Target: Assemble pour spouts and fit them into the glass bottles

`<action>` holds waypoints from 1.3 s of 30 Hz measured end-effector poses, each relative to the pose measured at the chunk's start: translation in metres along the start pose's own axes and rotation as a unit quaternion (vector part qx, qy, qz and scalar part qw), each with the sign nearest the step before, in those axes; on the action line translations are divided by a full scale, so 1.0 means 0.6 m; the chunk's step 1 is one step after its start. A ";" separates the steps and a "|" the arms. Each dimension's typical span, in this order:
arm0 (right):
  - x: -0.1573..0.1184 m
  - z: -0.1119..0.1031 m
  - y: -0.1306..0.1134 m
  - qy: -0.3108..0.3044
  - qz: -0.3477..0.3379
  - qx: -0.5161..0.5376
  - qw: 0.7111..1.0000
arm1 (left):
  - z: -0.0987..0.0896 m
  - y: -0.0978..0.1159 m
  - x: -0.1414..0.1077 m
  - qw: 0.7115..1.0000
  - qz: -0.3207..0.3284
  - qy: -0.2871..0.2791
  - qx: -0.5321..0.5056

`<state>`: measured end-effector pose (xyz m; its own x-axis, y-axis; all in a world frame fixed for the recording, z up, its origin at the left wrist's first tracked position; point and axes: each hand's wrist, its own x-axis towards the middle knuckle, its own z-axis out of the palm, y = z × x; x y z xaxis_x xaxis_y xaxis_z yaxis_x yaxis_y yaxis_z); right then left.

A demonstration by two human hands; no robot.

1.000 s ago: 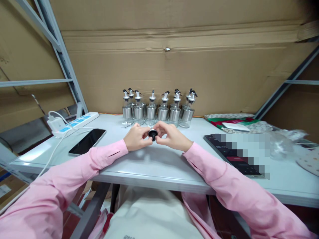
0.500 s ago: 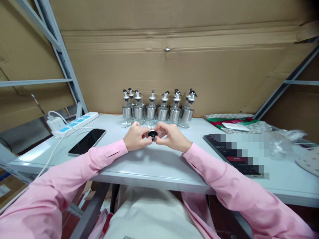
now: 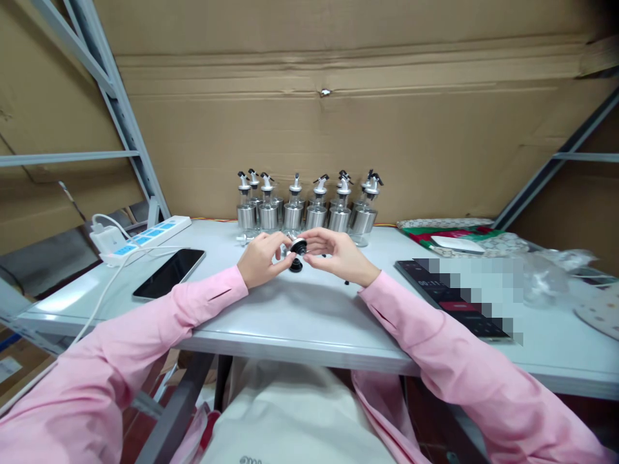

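Note:
A bottle pourer spout (image 3: 300, 247) with a black ribbed stopper and a pale metal collar is tilted between my hands, above the table. My left hand (image 3: 264, 259) pinches it from the left with thumb and fingers. From the other side, my right hand (image 3: 341, 258) has its fingertips at the stopper's edge, fingers bent and thumb below. Just under the spout, close to my left thumb, is another black round piece (image 3: 295, 265); whether it is touched or rests on the table cannot be made out. A small black bit (image 3: 347, 282) lies below my right hand.
Several glass bottles (image 3: 316, 219) with steel sleeves and pourer spouts stand along the cardboard wall (image 3: 338, 142). A clear-and-white piece (image 3: 243, 239) lies before them. To the left are a phone (image 3: 169, 274) and a power strip (image 3: 157, 238); to the right, a timer screen (image 3: 435, 290) and plastic wrap (image 3: 541, 277).
The spout has been raised and tilted between my hands. A second black piece now shows below it. My right fingers have straightened somewhat, and the small black bit has come into view.

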<state>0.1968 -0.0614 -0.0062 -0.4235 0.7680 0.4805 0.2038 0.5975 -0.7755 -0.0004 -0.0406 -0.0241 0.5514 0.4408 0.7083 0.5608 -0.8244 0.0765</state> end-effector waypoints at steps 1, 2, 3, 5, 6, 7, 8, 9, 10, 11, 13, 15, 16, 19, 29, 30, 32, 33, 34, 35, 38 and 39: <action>0.000 -0.001 -0.001 0.000 -0.001 -0.008 1.000 | 0.001 0.000 -0.001 1.000 0.005 0.002 -0.006; 0.000 -0.003 -0.002 0.003 -0.003 -0.016 1.000 | 0.001 0.000 -0.001 1.000 0.011 0.004 -0.012; 0.001 -0.003 -0.002 0.009 -0.005 -0.024 1.000 | 0.001 0.000 -0.002 1.000 0.016 0.007 -0.018; 0.001 -0.004 0.000 0.025 -0.014 -0.032 0.999 | 0.002 0.000 -0.003 0.999 0.020 0.018 -0.030; 0.002 -0.004 0.001 0.032 -0.019 -0.030 0.999 | 0.002 0.000 -0.003 0.999 0.021 0.023 -0.040; 0.002 -0.004 0.003 0.036 -0.021 -0.021 0.999 | 0.003 0.000 -0.004 0.998 0.024 0.027 -0.051; 0.003 -0.003 0.005 0.038 -0.020 -0.006 0.999 | 0.004 -0.001 -0.004 0.997 0.029 0.030 -0.063; 0.003 -0.002 0.006 0.040 -0.015 0.015 0.999 | 0.005 -0.002 -0.004 0.996 0.037 0.029 -0.074; 0.003 -0.002 0.006 0.042 -0.007 0.038 0.998 | 0.006 -0.003 -0.003 0.995 0.046 0.028 -0.084; 0.004 -0.001 0.006 0.042 0.002 0.060 0.997 | 0.007 -0.004 -0.003 0.994 0.055 0.029 -0.092; 0.003 0.001 0.005 0.036 0.023 0.096 0.994 | 0.009 -0.006 -0.003 0.992 0.067 0.034 -0.100; 0.002 0.003 0.003 0.018 0.043 0.108 0.993 | 0.010 -0.005 -0.003 0.992 0.081 0.039 -0.093; 0.001 0.004 0.002 0.010 0.049 0.106 0.993 | 0.009 -0.004 -0.004 0.991 0.091 0.040 -0.084; 0.000 0.003 0.000 -0.002 0.058 0.094 0.994 | 0.007 0.000 -0.004 0.991 0.108 0.040 -0.063; 0.012 -0.054 0.016 -0.023 0.080 -0.389 0.917 | 0.005 0.006 0.000 0.992 0.097 0.045 -0.068; 0.011 -0.057 0.023 -0.038 0.101 -0.448 0.887 | 0.005 0.005 0.000 0.993 0.096 0.034 -0.065; 0.008 -0.059 0.039 -0.071 0.135 -0.513 0.845 | 0.006 0.003 0.000 0.994 0.092 0.011 -0.059; 0.007 -0.059 0.047 -0.086 0.146 -0.528 0.832 | 0.007 0.002 0.000 0.994 0.089 0.000 -0.058; 0.006 -0.059 0.053 -0.098 0.152 -0.537 0.824 | 0.008 0.000 -0.001 0.995 0.087 -0.010 -0.057; 0.006 -0.060 0.058 -0.106 0.152 -0.545 0.817 | 0.009 -0.002 -0.001 0.995 0.084 -0.018 -0.056; 0.006 -0.069 0.067 -0.115 0.150 -0.568 0.801 | 0.012 -0.007 -0.003 0.995 0.080 -0.033 -0.047; 0.006 -0.075 0.069 -0.115 0.153 -0.574 0.796 | 0.012 -0.008 -0.004 0.995 0.080 -0.036 -0.044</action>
<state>0.2431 -0.0236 -0.0180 -0.3226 0.9343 0.1517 0.9450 0.3088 0.1076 0.0002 -0.0347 -0.0312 0.6746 0.3226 0.6640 0.4076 -0.9127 0.0293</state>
